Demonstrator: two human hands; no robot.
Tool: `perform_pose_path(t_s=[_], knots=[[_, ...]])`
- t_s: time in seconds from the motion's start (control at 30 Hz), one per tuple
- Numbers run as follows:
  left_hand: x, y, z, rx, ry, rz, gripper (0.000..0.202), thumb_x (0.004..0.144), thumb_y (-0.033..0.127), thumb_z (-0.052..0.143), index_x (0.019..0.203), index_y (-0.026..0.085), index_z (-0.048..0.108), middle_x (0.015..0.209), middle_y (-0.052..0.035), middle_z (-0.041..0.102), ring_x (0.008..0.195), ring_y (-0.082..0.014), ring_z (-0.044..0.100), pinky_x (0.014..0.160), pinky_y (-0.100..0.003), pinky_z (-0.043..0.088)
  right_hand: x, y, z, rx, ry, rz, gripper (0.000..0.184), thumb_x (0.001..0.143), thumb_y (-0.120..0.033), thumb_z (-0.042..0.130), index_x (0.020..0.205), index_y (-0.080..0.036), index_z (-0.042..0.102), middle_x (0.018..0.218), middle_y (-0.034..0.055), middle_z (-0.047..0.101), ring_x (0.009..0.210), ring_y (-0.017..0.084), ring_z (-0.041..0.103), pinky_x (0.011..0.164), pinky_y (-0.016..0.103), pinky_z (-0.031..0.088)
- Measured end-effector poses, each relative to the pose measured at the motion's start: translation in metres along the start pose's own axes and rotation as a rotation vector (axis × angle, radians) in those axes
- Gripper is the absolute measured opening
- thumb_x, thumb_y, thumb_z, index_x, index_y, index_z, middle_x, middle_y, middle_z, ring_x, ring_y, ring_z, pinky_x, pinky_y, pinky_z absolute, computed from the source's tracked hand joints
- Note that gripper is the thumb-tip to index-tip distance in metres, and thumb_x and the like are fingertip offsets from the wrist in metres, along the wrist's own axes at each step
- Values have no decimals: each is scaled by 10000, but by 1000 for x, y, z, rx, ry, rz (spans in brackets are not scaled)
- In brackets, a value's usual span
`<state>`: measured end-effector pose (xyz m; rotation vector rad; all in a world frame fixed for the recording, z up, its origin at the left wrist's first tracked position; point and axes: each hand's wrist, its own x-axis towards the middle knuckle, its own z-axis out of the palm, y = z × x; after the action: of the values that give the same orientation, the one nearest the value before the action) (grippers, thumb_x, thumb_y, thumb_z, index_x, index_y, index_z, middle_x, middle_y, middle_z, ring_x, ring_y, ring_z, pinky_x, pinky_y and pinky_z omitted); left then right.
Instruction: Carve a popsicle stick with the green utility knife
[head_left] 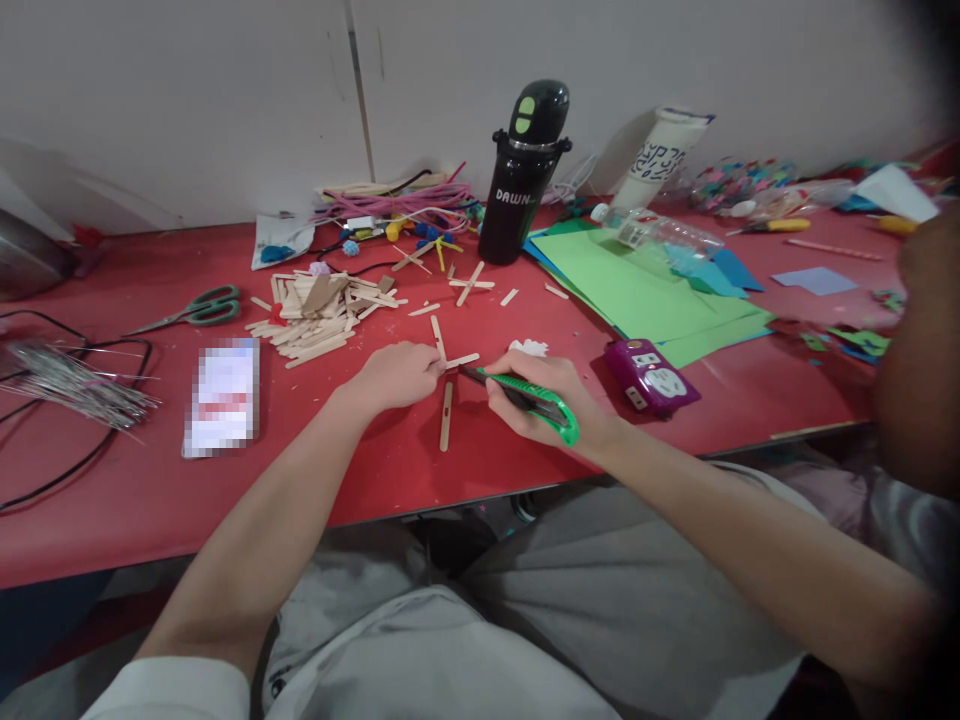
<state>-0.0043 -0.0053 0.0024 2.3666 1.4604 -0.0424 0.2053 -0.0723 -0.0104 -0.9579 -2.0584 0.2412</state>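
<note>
My left hand (pixel 401 376) is closed, its fingertips pinching a wooden craft stick (pixel 465 360) down against the red tabletop. In my right hand (pixel 574 405) is a green utility knife (pixel 564 425); its dark tip end points left and meets or nearly meets the right end of that stick. Just beyond my left fingertips lies a second craft stick (pixel 437 335). Nearer to me is another stick with a slot cut in it (pixel 445 425). A small white crumpled piece (pixel 529 347) rests behind the knife. Whether the blade cuts into the wood cannot be made out.
A craft-stick pile (pixel 319 312), scissors (pixel 214 306) and a phone (pixel 223 398) lie to the left. At the back stands a black bottle (pixel 521 185). Green paper sheets (pixel 637 290) and a purple power socket (pixel 649 378) are on the right, near another person's arm (pixel 919 370).
</note>
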Motion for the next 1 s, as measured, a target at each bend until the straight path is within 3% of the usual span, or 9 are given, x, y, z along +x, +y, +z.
perform_pose_path(t_s=[0.7, 1.0], knots=[[-1, 2, -1, -13, -13, -12, 365, 973, 357, 376, 929, 224, 713, 1056, -86, 752, 944, -256, 672, 760, -338, 470, 1, 4, 1, -92, 55, -34, 27, 907, -227, 597, 911, -234, 571, 678, -27, 637, 553, 116, 587, 551, 231, 437], [0, 0, 0, -7, -4, -5, 382, 978, 376, 363, 939, 221, 710, 1067, -84, 750, 955, -257, 666, 742, -332, 453, 1, 3, 2, -82, 26, -6, 46, 904, -236, 593, 878, -232, 555, 628, -48, 584, 506, 98, 527, 531, 226, 409]])
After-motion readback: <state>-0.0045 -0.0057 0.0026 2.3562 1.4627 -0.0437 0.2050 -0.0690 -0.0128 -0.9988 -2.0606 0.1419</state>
